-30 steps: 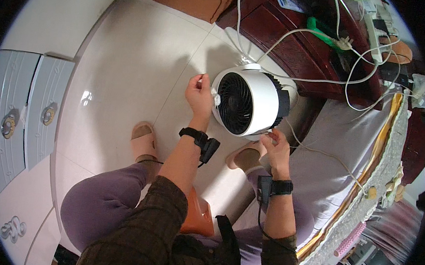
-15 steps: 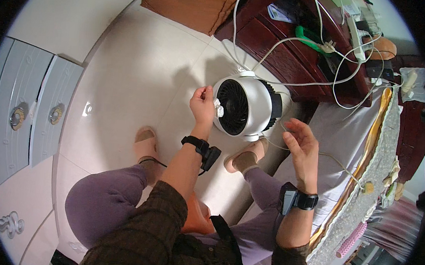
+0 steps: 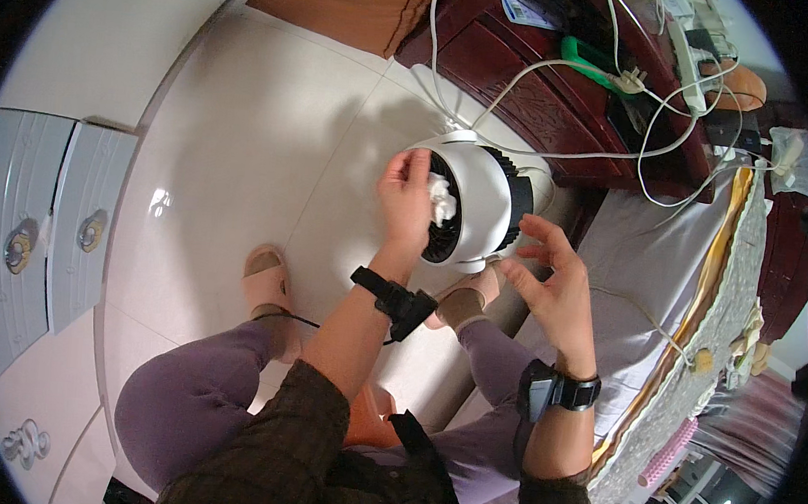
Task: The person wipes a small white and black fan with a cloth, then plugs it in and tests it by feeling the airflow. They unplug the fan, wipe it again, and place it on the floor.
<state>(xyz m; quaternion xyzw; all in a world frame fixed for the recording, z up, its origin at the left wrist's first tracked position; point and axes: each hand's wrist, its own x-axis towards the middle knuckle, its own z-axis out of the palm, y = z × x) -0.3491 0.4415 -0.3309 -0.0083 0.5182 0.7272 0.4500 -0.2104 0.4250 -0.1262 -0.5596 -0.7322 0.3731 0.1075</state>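
Note:
A round white fan with a black front grille and a black rear housing stands on the floor before me. My left hand is closed on a crumpled white tissue, held against the front grille and hiding part of it. Behind the fan, on its right, my right hand has its fingers curved and spread. Nothing is between them, and the fingertips come close to the fan's rear edge. A black band with a small device circles each of my wrists.
A dark red wooden cabinet with a power strip and tangled white cables stands behind the fan. At right is a bed. Grey drawers line the left. Under me is an orange seat.
My left hand has moved right, with the tissue, across the front grille. My right hand has shifted left toward the fan's rear. The view has tilted slightly.

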